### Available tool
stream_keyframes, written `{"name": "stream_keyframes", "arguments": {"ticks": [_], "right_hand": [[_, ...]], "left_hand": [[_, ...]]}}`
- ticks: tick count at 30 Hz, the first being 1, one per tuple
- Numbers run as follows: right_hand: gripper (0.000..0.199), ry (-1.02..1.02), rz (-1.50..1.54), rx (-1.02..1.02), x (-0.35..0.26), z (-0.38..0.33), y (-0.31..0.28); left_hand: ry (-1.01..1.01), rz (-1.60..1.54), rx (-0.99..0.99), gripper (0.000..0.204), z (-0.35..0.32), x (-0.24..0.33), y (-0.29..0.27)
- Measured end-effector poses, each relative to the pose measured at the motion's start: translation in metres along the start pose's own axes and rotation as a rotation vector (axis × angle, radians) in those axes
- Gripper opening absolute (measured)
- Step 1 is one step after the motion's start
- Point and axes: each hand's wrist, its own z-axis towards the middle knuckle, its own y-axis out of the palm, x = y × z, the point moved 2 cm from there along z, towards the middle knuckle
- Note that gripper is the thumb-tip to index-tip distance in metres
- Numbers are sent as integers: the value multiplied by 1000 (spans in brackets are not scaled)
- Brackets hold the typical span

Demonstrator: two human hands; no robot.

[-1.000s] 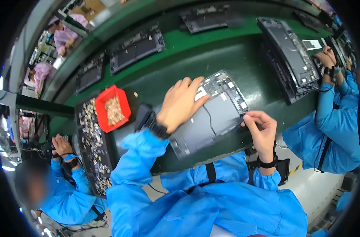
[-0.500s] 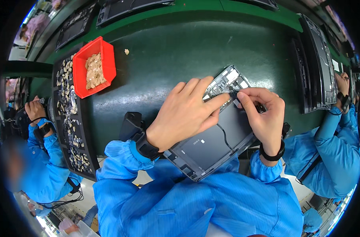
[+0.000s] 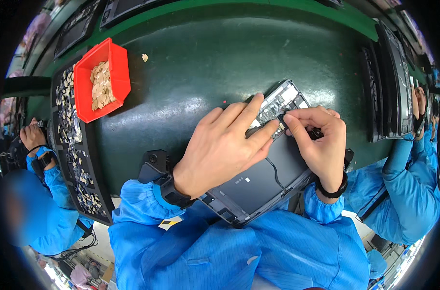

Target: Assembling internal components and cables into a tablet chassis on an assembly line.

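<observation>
An opened laptop base lies tilted in front of me, its dark casing toward me and its circuit board bare at the far end. My left hand rests across it with fingers stretched out, the index fingertip touching the board. At the board's edge, the thumb and index finger of my right hand are pinched together beside a small black piece. What they grip is mostly hidden by the fingertips. A thin black cable curves over the casing below both hands.
A red bin of small tan pieces stands at the left, beside a long black compartmented tray of similar pieces. One loose tan piece lies on the green table. Stacked laptop parts stand at the right. Co-workers sit on both sides.
The view has shifted slightly, so the red bin and tray appear farther left. My right fingertips have moved a little left along the board. My left hand stays spread on the laptop base.
</observation>
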Motion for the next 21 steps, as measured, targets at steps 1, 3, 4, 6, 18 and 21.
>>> {"name": "stream_keyframes", "arguments": {"ticks": [1, 3, 4, 6, 18, 21], "right_hand": [[2, -11, -26, -6, -1, 0, -1], [2, -19, -37, -11, -2, 1, -1], [2, -29, -46, -13, -3, 1, -2], [3, -29, -44, -15, -4, 1, -2], [4, 0, 4, -42, -1, 1, -2], [5, 6, -1, -42, -3, 1, -2]], "left_hand": [[-3, -3, -1, 32, 0, 0, 0], [0, 16, -6, 33, -1, -1, 1], [-2, 15, -7, 33, -1, -1, 2], [8, 41, -8, 33, -1, -1, 2], [6, 31, 2, 33, -1, -1, 1], [3, 23, 3, 33, -1, -1, 2]]}}
